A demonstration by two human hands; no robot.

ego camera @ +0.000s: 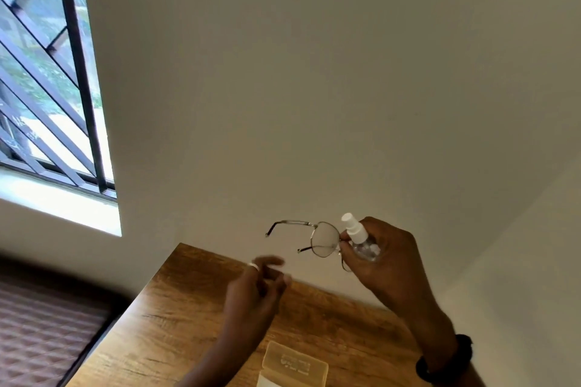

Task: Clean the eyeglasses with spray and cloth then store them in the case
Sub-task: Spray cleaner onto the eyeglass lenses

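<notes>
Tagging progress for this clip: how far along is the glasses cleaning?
Done: the eyeglasses are out of the case, which lies on the table. In hand: the right hand holds both eyeglasses and spray bottle, raised; the left hand holds nothing. Left: wiping and storing; whether spray has gone on cannot be told, and no cloth shows.

Right hand (pixel 386 261) is raised above the wooden table (pixel 176 317), gripping a small clear spray bottle (pixel 358 237) with a white nozzle and the wire-rimmed eyeglasses (pixel 322 243) together, temples unfolded leftward. Left hand (pixel 254 289), blurred, fingers loosely curled, holds nothing. Pale case (pixel 294 366) lies on the table at the bottom edge. Barred window (pixel 47 72) at left.
</notes>
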